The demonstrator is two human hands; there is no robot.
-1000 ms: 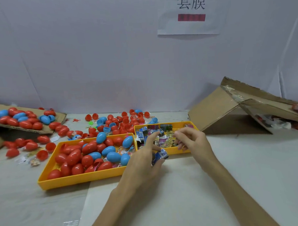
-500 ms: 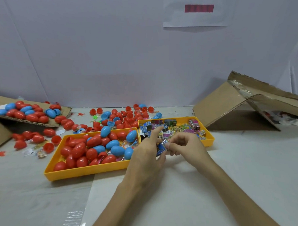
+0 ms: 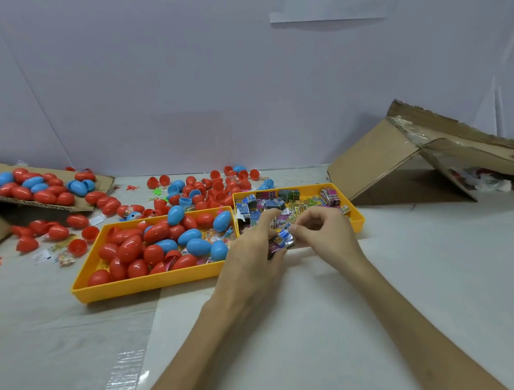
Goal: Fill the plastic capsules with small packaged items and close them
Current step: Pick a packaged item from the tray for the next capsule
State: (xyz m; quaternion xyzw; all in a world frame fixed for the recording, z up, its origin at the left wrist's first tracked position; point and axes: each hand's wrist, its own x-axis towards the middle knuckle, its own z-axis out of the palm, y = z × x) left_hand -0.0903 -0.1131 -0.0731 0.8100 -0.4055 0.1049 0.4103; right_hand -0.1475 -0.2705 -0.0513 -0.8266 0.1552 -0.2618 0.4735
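My left hand (image 3: 252, 254) and my right hand (image 3: 325, 230) meet over the table just in front of the small yellow tray (image 3: 358, 220) of colourful packets. Both pinch a small shiny blue and purple packet (image 3: 282, 240) between their fingertips. Whether my left palm also holds a capsule I cannot tell. To the left stands a larger yellow tray (image 3: 136, 285) heaped with closed red and blue egg capsules (image 3: 190, 236).
Loose red and blue capsules and halves (image 3: 217, 186) lie scattered behind the trays. A cardboard flap (image 3: 100, 201) at the far left carries more capsules. A collapsed cardboard box (image 3: 395, 162) leans at the right. A white wall closes the back.
My right hand left the packet tray and came to my left hand. Both now pinch the packet. The camera tilted down a little.
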